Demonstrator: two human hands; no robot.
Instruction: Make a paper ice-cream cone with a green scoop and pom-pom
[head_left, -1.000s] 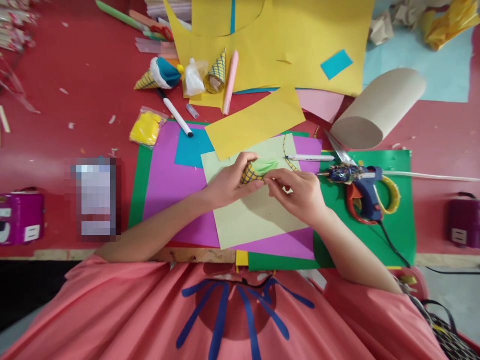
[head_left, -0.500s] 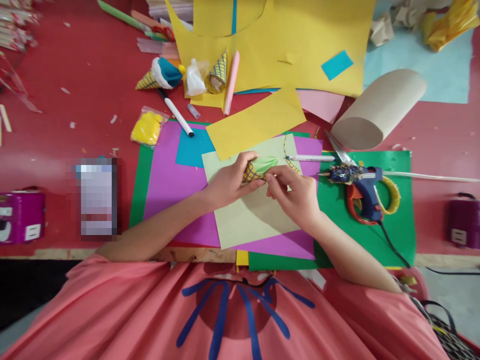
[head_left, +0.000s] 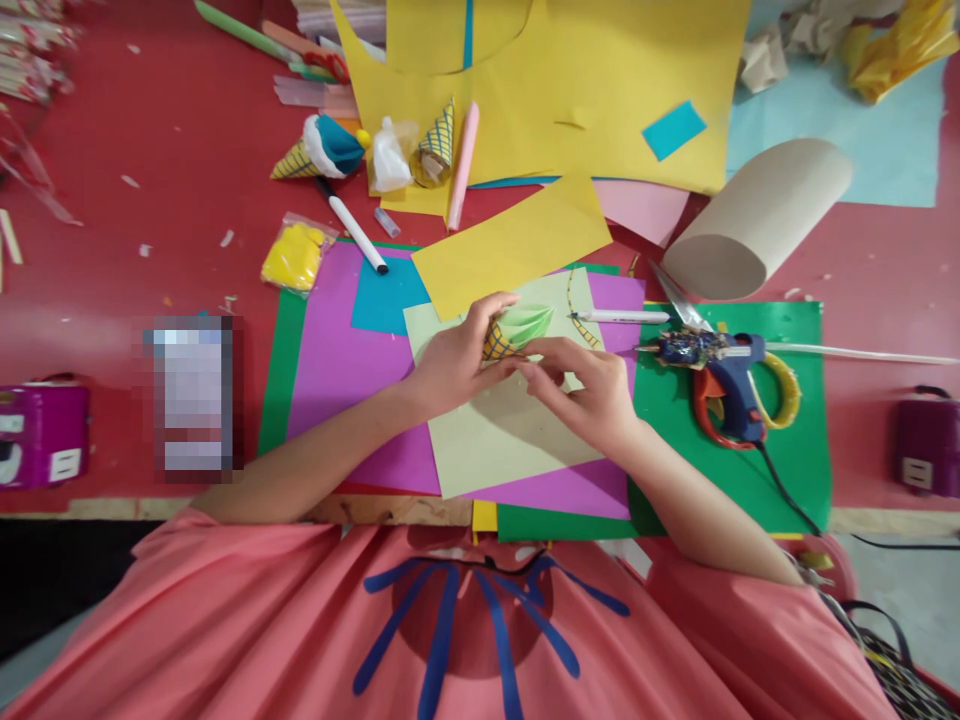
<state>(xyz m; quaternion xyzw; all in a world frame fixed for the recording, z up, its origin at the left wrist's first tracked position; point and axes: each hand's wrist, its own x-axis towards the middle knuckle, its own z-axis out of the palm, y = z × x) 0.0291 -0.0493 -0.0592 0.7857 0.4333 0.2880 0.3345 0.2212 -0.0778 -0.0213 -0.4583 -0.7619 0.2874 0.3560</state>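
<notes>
My left hand (head_left: 452,362) is wrapped round a small yellow paper cone (head_left: 497,343) with dark grid lines. Folded light green paper (head_left: 529,326) sticks out of the cone's mouth, facing right. The thumb and fingers of my right hand (head_left: 591,388) are closed at the cone's lower rim; the fingertips partly hide what they pinch. Beneath both hands lies a pale green sheet (head_left: 487,455) on purple paper (head_left: 352,400). A trimmed strip with a yellow grid edge (head_left: 583,332) and a white pen (head_left: 622,317) lie just beyond my right hand.
To the right are a glue gun (head_left: 739,385), scissors (head_left: 705,400) and a cardboard tube (head_left: 757,220). A finished-looking cone with blue top (head_left: 330,148), another cone (head_left: 436,150), a marker (head_left: 358,235) and a yellow clay packet (head_left: 295,255) lie farther back. A blurred phone (head_left: 195,400) is left.
My right fingers have shifted slightly left along the cone's lower rim. The light green paper now shows more open folds, and the cone has tilted a little in my left hand.
</notes>
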